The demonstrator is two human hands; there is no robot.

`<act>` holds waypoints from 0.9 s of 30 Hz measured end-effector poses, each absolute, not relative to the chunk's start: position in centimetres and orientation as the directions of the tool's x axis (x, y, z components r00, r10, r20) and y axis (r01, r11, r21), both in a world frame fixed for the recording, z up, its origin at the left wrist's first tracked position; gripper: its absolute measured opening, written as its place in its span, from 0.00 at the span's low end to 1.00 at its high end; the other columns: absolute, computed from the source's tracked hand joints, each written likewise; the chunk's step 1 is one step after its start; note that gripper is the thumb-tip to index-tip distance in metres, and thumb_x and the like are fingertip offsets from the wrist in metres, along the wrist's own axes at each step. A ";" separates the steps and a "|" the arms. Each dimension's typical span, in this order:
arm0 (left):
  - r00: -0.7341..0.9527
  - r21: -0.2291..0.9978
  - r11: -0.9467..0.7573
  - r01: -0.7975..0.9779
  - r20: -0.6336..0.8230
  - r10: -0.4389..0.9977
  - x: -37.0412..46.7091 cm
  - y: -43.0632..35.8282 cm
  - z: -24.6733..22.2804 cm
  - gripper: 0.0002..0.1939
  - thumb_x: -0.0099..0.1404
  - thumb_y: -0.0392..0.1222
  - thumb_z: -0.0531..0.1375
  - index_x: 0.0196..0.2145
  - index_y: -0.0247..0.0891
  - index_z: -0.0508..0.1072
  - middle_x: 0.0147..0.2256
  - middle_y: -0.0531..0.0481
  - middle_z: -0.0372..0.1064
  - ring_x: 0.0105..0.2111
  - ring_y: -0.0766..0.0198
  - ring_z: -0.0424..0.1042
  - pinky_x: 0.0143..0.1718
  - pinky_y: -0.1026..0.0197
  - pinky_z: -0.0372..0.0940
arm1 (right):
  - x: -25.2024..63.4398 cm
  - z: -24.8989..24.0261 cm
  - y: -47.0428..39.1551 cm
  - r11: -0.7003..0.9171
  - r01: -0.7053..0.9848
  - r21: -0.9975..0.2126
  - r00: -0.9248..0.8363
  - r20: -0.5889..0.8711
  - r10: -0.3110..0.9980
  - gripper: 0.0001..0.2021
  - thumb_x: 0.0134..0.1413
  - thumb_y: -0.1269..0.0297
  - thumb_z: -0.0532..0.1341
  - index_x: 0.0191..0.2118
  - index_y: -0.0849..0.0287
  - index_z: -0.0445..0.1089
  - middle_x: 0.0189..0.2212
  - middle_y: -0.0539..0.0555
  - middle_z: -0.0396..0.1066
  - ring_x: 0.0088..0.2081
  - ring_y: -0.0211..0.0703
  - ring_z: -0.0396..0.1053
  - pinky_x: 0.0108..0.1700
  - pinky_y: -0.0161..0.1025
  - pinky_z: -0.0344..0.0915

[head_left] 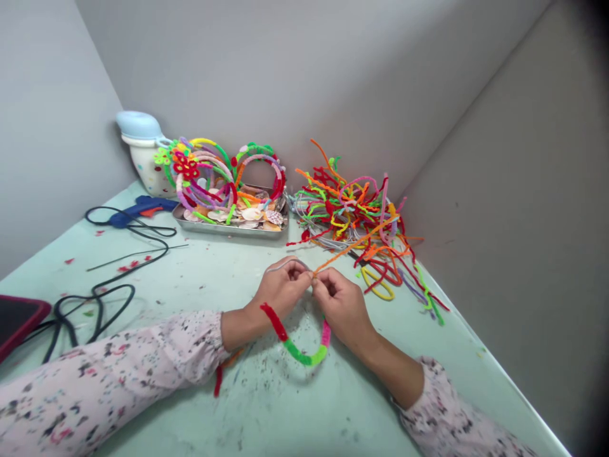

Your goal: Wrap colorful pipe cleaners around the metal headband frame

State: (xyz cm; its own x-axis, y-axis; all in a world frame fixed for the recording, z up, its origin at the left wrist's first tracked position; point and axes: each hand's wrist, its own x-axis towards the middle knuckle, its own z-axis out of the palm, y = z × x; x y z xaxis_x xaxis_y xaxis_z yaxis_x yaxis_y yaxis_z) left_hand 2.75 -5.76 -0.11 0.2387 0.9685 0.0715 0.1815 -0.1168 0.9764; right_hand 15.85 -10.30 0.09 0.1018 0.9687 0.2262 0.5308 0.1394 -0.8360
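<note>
My left hand (283, 289) and my right hand (343, 308) meet over the table, thumbs and fingertips pinched together. An orange pipe cleaner (354, 246) rises from between the fingertips and slants up to the right. Below the hands hangs a curved band (299, 357) wrapped in red, green, light green and pink fuzzy sections. Its pink end runs up into my right hand, while a bare grey stretch of the band (291, 263) shows over my left fingers. Where the orange strand meets the band is hidden by the fingertips.
Behind stands a metal tray (228, 231) of shells with colourful fuzzy headbands. A tangle of pipe cleaners (352, 203) lies right of it, with yellow-handled scissors (378, 284). At left are a blue glue gun (143, 206), a black cord (102, 292), a lidded cup (150, 165) and a red-edged device (40, 311).
</note>
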 end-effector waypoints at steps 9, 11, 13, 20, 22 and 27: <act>0.241 0.978 -0.113 0.178 0.068 0.968 2.9 -5.7 0.1 0.08 0.56 0.43 0.59 0.28 0.35 0.72 0.26 0.52 0.69 0.27 0.66 0.66 0.29 0.65 0.61 | 16.3 -0.3 -10.0 0.110 0.456 -0.883 0.108 0.177 0.978 0.10 0.56 0.59 0.55 0.29 0.58 0.66 0.19 0.46 0.61 0.22 0.35 0.57 0.24 0.32 0.55; 0.240 0.975 -0.113 0.193 0.065 0.969 2.8 -5.8 0.4 0.08 0.56 0.43 0.59 0.28 0.35 0.72 0.26 0.51 0.69 0.27 0.66 0.66 0.29 0.65 0.61 | 16.3 -0.3 -10.0 0.110 0.455 -0.884 0.105 0.176 0.979 0.10 0.56 0.58 0.55 0.29 0.58 0.66 0.20 0.46 0.62 0.22 0.35 0.58 0.25 0.32 0.55; 0.246 0.975 -0.116 0.190 0.067 0.967 2.8 -5.8 0.5 0.08 0.56 0.42 0.58 0.28 0.35 0.72 0.26 0.52 0.69 0.27 0.66 0.66 0.30 0.65 0.61 | 16.2 -0.3 -10.0 0.102 0.462 -0.881 0.103 0.168 0.980 0.10 0.56 0.58 0.55 0.29 0.58 0.66 0.19 0.46 0.62 0.21 0.35 0.58 0.24 0.32 0.55; 0.233 0.968 -0.110 0.227 0.056 0.971 2.8 -5.9 0.7 0.07 0.55 0.40 0.57 0.27 0.34 0.71 0.23 0.54 0.66 0.25 0.68 0.63 0.28 0.66 0.58 | 16.1 -0.2 -10.2 0.120 0.514 -0.849 0.092 0.193 0.977 0.10 0.56 0.60 0.55 0.28 0.58 0.65 0.17 0.45 0.59 0.20 0.34 0.56 0.24 0.31 0.53; 0.225 0.964 -0.107 0.242 0.051 0.973 2.8 -6.0 0.8 0.06 0.54 0.39 0.57 0.26 0.34 0.71 0.22 0.55 0.64 0.24 0.68 0.62 0.27 0.66 0.57 | 16.1 -0.2 -10.2 0.129 0.529 -0.839 0.082 0.202 0.976 0.10 0.56 0.61 0.55 0.28 0.58 0.65 0.18 0.45 0.59 0.20 0.34 0.56 0.24 0.31 0.53; 0.221 0.958 -0.108 0.265 0.048 0.974 2.8 -6.2 1.3 0.04 0.53 0.36 0.56 0.24 0.35 0.69 0.22 0.56 0.62 0.25 0.68 0.61 0.27 0.66 0.56 | 16.0 0.0 -10.3 0.156 0.558 -0.815 0.063 0.229 0.971 0.09 0.56 0.62 0.55 0.28 0.59 0.66 0.19 0.45 0.61 0.22 0.34 0.57 0.26 0.31 0.55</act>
State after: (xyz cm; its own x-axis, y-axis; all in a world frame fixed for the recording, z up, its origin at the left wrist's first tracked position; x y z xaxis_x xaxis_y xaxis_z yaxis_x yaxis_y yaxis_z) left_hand 2.77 -6.24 1.33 0.2205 0.9742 0.0484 0.2651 -0.1076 0.9582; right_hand 15.98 -10.31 0.02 0.0629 0.9714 0.2291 0.5584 0.1560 -0.8147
